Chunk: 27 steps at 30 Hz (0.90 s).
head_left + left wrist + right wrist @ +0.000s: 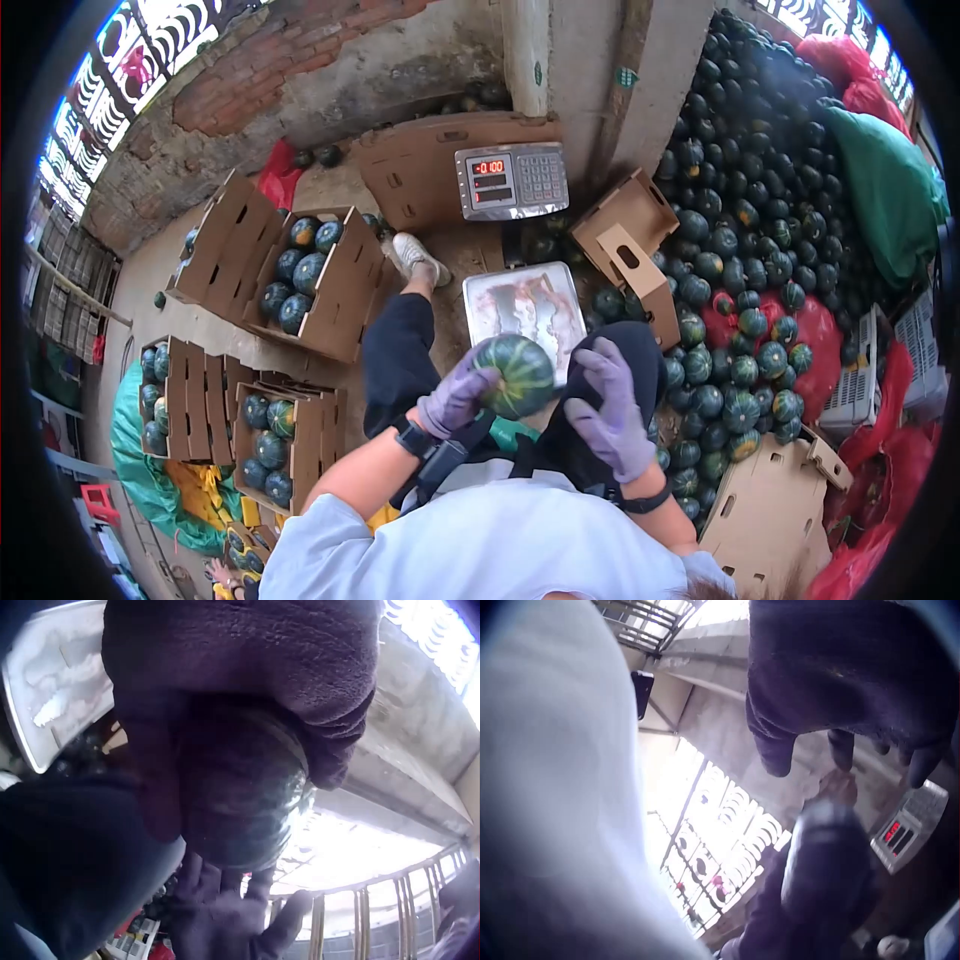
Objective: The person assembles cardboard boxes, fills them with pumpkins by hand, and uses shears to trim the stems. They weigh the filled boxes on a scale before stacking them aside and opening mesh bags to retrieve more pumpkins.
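1. My left hand (456,398), low and just left of centre in the head view, grips a striped green pumpkin (514,377), fingers curled round its side.
2. My left forearm slants up from the lower left, a dark watch (411,436) at the wrist.
3. My right hand (612,418), right of centre, points up-left, fingers apart and slightly bent.
4. The pumpkin, near frame centre, overlaps the metal tray's (490,310) lower edge in view.
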Motion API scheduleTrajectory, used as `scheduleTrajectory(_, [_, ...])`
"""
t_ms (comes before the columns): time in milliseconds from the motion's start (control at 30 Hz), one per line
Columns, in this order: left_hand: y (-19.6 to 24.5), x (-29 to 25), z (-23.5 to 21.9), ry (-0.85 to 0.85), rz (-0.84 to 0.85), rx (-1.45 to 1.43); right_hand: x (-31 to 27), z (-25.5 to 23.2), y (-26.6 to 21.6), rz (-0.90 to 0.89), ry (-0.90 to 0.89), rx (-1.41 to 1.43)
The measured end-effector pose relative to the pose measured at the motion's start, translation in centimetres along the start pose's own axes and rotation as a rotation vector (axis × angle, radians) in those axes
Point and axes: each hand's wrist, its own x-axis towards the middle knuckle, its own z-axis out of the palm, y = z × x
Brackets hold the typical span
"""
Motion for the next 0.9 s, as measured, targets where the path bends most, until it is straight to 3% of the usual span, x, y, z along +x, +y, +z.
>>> scheduleTrajectory(67, [2.7, 2.2, -2.5, 0.113, -0.081, 0.146, -0.6, -2.4, 1.1, 0.214, 0.157, 0.477])
scheduleTrajectory(100, [4.4, 3.9, -4.8, 0.303, -0.252, 0.157, -1.6, -3.9, 2.3, 0.249, 0.256, 0.579])
scheduleTrajectory(133, [6.5, 6.3, -5.3, 0.35, -0.161, 0.206, -2.6, -5.5, 3.0, 0.332, 0.334, 0.5])
scheduleTrajectory(167, [8.4, 9.1, -7.2, 0.263, -0.001, 0.131, -3.2, -7.0, 3.7, 0.41, 0.402, 0.42])
scheduleTrajectory(200, [12.2, 11.2, -4.6, 0.365, 0.075, 0.124, -3.7, -7.9, 4.6, 0.402, 0.475, 0.311])
scheduleTrajectory(267, [15.5, 15.2, -7.0, 0.104, 0.356, 0.382, -5.0, -9.4, 8.5, 0.51, 0.553, 0.22])
scheduleTrajectory(400, [18.3, 17.0, 0.1, 0.174, 0.754, 0.128, -2.7, -9.7, 13.0, 0.589, 0.613, 0.026])
scheduleTrajectory(500, [12.6, 14.8, -0.1, 0.13, 0.422, 0.49, 3.5, -9.5, 16.9, 0.36, 0.543, -0.385])
scheduleTrajectory(567, [9.6, 12.4, -1.2, 0.215, 0.258, 0.504, 8.7, -9.6, 17.1, 0.231, 0.43, -0.669])
scheduleTrajectory(633, [7.8, 9.8, -4.0, 0.372, 0.142, 0.609, 11.9, -10.4, 19.5, 0.127, 0.27, -0.738])
scheduleTrajectory(700, [7.1, 6.7, -7.0, 0.495, 0.008, 0.656, 13.4, -10.9, 21.1, 0.1, -0.035, -1.05])
scheduleTrajectory(767, [6.6, 3.3, -9.2, 0.592, -0.053, 0.651, 14.7, -12.0, 22.4, 0.248, -0.117, -0.868])
scheduleTrajectory(900, [7.0, -1.4, -9.4, 0.741, -0.103, 0.675, 14.3, -17.6, 23.1, 0.143, 0.101, -0.821])
